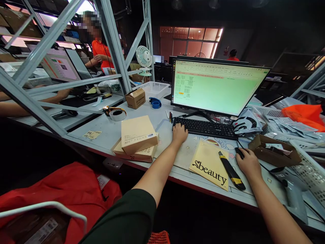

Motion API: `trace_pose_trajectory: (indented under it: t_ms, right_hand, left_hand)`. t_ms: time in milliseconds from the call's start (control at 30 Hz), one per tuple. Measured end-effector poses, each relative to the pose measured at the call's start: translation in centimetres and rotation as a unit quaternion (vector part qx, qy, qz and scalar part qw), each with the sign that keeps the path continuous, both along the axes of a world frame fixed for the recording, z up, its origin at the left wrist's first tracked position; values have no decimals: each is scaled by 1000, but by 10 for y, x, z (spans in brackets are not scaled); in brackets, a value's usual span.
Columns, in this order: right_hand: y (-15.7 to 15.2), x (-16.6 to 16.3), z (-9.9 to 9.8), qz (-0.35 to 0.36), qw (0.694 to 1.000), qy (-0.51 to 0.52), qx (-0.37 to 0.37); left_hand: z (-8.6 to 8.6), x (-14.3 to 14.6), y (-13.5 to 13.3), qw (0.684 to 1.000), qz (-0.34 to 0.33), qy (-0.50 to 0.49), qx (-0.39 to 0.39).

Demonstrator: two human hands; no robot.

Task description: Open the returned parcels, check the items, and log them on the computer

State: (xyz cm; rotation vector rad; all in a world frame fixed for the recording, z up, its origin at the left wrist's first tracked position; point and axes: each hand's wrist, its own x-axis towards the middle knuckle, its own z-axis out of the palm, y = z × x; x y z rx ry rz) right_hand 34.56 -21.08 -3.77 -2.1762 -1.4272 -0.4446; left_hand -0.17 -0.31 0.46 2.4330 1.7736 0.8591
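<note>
My left hand (180, 133) rests at the left end of the black keyboard (210, 128), fingers slightly apart on the keys and holding nothing. On the right, my right hand (250, 163) is closed over a black computer mouse (239, 152). Between my forearms lies a cream packet printed "beauty" (203, 157), with a black and yellow box cutter (231, 171) across its right side. Behind the keyboard stands a monitor (215, 86) showing a spreadsheet. Left of my left forearm, two cream boxes (138, 132) are stacked askew.
A barcode scanner (294, 193) and an open brown box (264, 149) lie beside my right arm. Tape rolls (118, 115), a small carton (135, 98) and a white basket (154, 89) stand back left. Grey metal posts (111, 44) divide this desk from a co-worker's (101, 51).
</note>
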Motion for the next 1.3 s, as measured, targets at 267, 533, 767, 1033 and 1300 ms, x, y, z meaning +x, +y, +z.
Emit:
trace_pose_trajectory:
  t_ms: [267,533,767,1033,1300]
  right_hand:
    - [-1,1,1,12,999,-10,41]
    - [-2,-5,9,0,1000,3,13]
    - [-3,-2,3,14,999,-8,37]
    - [0,1,1,-2,1000,-7,-12]
    - [0,1,3,-15,999,19,-24]
  left_hand:
    - [3,0,-2,1000,-7,11,-8]
    - [-1,4,4,1000,-2,15,-12]
    - [0,2,1,1000,4,21,-6]
    - [-1,0,1,1000,3,8,6]
    - [-1,0,0,1000,-2,3,-1]
